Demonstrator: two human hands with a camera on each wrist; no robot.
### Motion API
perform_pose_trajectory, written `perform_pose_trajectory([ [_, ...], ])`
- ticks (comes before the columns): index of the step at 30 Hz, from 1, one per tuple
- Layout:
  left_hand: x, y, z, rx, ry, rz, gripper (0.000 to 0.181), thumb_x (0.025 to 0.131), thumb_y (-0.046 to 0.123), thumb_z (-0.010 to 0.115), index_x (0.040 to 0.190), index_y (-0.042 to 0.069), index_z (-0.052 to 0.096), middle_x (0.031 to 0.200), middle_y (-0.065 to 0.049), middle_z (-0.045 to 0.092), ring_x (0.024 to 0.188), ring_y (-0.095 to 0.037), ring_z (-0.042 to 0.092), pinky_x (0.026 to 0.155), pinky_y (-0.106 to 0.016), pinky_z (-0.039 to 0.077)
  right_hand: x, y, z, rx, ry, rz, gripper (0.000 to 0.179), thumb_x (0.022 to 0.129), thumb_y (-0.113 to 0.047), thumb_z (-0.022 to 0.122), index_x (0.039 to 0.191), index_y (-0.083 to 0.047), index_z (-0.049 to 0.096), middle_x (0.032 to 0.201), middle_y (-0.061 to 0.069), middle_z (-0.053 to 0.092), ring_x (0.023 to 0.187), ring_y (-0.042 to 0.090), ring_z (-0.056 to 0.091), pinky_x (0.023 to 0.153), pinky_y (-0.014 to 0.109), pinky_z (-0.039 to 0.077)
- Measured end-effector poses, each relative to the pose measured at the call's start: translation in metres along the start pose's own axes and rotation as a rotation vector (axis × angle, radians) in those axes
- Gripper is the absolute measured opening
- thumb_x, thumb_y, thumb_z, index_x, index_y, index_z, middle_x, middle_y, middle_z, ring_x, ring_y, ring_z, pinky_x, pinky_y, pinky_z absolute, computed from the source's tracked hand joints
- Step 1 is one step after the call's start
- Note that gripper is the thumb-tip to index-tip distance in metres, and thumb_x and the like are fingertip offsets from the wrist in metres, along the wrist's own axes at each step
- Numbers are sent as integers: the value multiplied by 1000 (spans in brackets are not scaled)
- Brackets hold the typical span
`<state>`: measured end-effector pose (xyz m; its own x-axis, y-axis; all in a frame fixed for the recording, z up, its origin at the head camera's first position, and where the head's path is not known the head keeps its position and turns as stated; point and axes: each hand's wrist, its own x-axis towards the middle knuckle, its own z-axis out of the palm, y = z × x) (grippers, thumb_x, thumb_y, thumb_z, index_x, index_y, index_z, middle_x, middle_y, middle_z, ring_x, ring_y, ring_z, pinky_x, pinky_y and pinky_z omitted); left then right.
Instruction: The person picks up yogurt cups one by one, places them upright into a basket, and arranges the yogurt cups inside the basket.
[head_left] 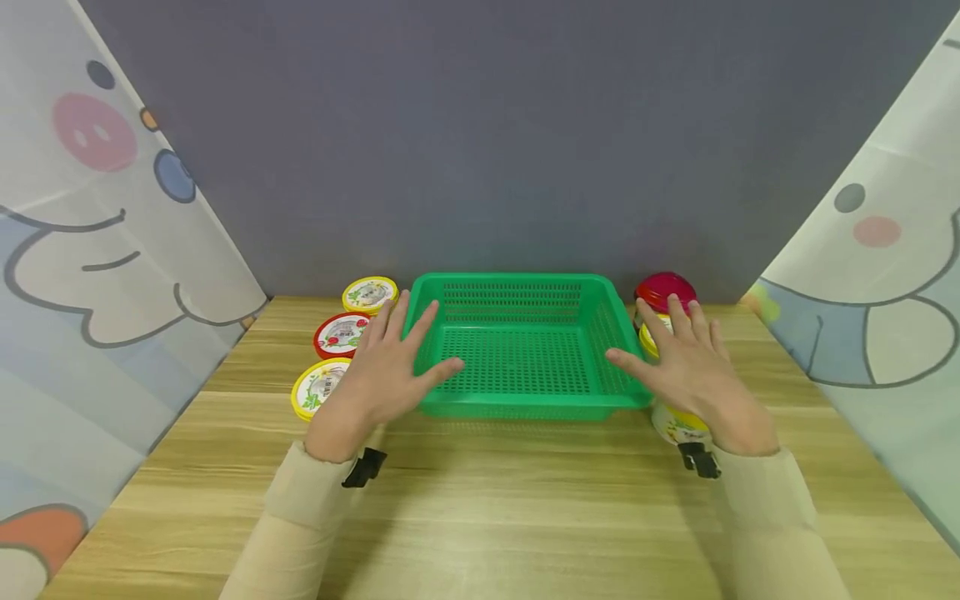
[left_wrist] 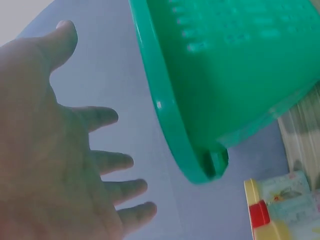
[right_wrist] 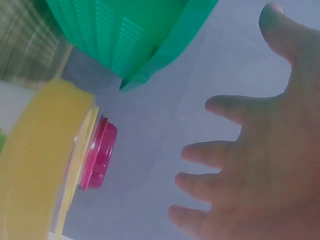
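Note:
A green plastic basket (head_left: pixel 517 411) with slotted sides stands on the wooden table between my hands. My left hand (head_left: pixel 386 375), fingers spread and holding nothing, hovers by its left side. Past the basket's right rim my right hand (head_left: pixel 690 371) is likewise spread, above a column of lidded containers. In the left wrist view the palm is bare beside the basket's rim (left_wrist: pixel 165 105). The right wrist view shows a bare palm too, with a large yellow lid (right_wrist: pixel 40 160) across from the fingers and a dark pink lid (right_wrist: pixel 99 154) behind it.
Left of the basket are three round containers: a yellow-lidded one (head_left: pixel 371 293) at the back, a red-lidded one (head_left: pixel 339 335), and a yellow-lidded one (head_left: pixel 315 392) in front. On the right, a red-lidded container (head_left: pixel 665 289) stands behind yellow-lidded ones (head_left: pixel 681 425). A grey panel (head_left: pixel 495 142) rises behind.

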<state>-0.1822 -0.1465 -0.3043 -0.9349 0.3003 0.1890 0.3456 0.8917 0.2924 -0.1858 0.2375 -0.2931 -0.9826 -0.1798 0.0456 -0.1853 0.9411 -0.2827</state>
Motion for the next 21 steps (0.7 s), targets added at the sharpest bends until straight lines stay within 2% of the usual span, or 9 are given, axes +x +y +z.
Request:
perform_pose_trajectory([
  [4,1,9,5,9,4,83,87,97,69,48,163,19,24,168,-18,10,154,-42,9,121,-58,13,-2,4,0,-3,4,-2,97,97,-74,40,164,-11,10,164,32,-6,148,57,-10,113,72,-6],
  [7,1,14,10,35,4,122,83,98,67,49,160,15,33,164,-20,23,151,-42,21,119,-59,20,-4,6,1,-6,9,-15,95,97,-72,41,164,-10,13,164,32,-1,148,58,-5,113,73,-3],
  [10,0,16,14,42,-10,160,79,97,64,54,156,11,42,158,-20,36,144,-43,35,114,-61,29,-7,8,2,-7,14,-32,92,98,-69,43,164,-10,16,164,32,5,147,60,3,112,75,3],
  [13,-1,16,17,28,-33,215,77,95,61,61,152,11,48,148,-16,48,134,-39,48,109,-57,38,-11,10,3,-2,18,-44,88,100,-65,44,163,-10,19,163,32,10,144,62,9,110,76,8],
  [17,-2,14,19,6,-46,296,70,92,55,69,145,12,56,133,-10,57,120,-31,57,100,-50,47,-14,14,1,-12,15,-60,84,101,-60,47,161,-6,24,161,34,15,143,62,13,109,76,12],
  [21,-3,13,22,6,-65,325,62,92,52,70,136,9,64,123,-7,62,113,-28,58,97,-47,48,-17,20,-1,-42,6,-80,83,101,-58,52,157,-2,30,157,38,21,141,61,17,109,75,16],
])
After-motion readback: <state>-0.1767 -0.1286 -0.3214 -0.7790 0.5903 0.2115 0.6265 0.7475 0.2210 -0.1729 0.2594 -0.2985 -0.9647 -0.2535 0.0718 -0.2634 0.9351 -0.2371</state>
